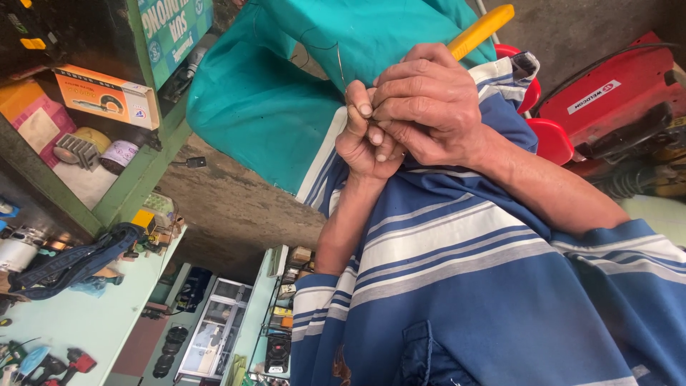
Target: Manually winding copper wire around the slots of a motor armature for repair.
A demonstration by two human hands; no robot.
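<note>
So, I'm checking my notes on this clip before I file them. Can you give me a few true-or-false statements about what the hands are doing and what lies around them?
1. The two hands are pressed together in front of the chest. True: the right hand lies over the left hand.
2. A yellow handle sticks out past the right hand. True.
3. The cloth behind the hands is red. False: the cloth is teal.
4. The person wears a plain white shirt. False: the shirt is blue with white and grey stripes.
5. An orange box sits on a green shelf. True.
</note>
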